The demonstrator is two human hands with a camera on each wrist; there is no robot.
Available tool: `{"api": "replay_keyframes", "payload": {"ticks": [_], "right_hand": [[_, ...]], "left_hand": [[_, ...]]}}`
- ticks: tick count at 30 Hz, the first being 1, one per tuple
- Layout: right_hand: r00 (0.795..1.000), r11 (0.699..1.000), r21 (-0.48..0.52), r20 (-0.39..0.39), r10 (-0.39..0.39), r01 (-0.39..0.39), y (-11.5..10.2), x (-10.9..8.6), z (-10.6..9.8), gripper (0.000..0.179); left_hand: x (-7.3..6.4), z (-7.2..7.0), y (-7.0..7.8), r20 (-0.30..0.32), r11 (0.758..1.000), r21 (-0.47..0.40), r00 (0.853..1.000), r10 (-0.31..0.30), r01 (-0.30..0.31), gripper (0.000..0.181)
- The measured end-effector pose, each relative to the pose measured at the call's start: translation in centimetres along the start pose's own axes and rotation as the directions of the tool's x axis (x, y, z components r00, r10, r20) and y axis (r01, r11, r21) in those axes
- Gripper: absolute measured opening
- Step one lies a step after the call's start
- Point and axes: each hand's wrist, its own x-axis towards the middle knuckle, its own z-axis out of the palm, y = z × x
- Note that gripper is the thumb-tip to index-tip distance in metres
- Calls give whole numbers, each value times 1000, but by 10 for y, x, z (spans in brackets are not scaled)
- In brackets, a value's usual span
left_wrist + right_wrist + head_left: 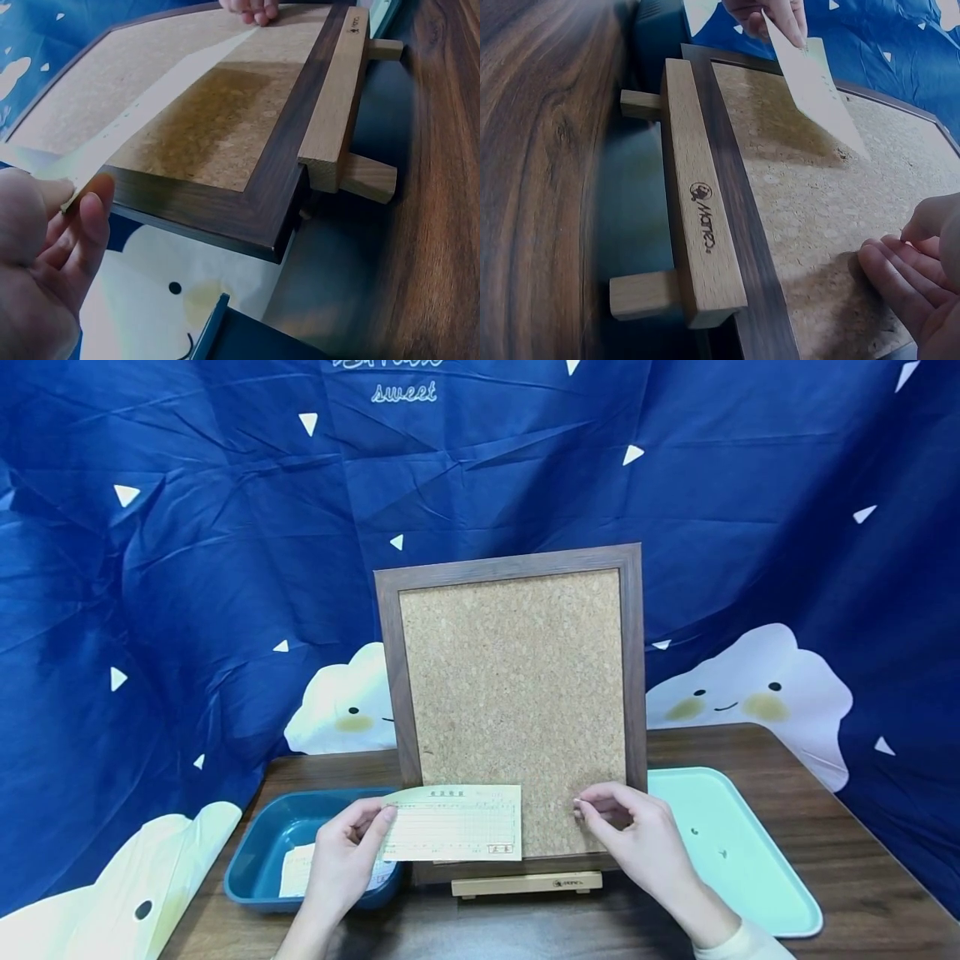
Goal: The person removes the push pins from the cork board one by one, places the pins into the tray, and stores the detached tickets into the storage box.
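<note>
My left hand (348,843) pinches the left edge of a pale yellow-green printed form slip (457,831) between thumb and fingers. The slip is held across the lower left of a framed corkboard (517,685), and in the left wrist view its near part stands off the cork. Before the board's lower right, my right hand (637,831) has thumb and index finger together on a small pale thing, mostly hidden; I cannot tell its kind. In the right wrist view the right fingers (907,270) are close to the cork, apart from the slip (817,90).
The corkboard leans on a wooden easel, whose ledge (525,884) shows below. A blue bin (251,852) holding more paper slips (297,870) stands at left. At right lies a mint tray (757,860) with a few tiny items. A blue patterned cloth (225,568) hangs behind.
</note>
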Motion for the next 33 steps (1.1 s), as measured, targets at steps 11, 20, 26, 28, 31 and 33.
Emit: {"api": "replay_keyframes", "payload": {"ticks": [11,20,26,28,31,33], "right_hand": [[1000,1000,-26,6,0,0,3,-2,-11,30],[1000,1000,8,10,-23,23,8,-3,-21,34],[1000,1000,-14,18,0,0,12,-6,-30,34],[1000,1000,-16,19,13,-12,13,-7,-32,35],[1000,1000,-16,18,26,-26,15,-8,-36,35],[999,999,-18,15,31,-31,16,-9,-38,35]], "left_hand": [[-2,-7,-3,-22,1000,3,999,-25,25,16],[-1,-14,-4,-66,1000,18,998,-16,17,17],[-2,-18,-6,-92,999,20,995,-28,30,17],[-3,-19,-7,-103,999,33,994,-39,42,17],[-4,-22,-9,-116,997,35,991,-61,65,17],[-5,-24,-11,-123,996,42,990,-73,78,17]]}}
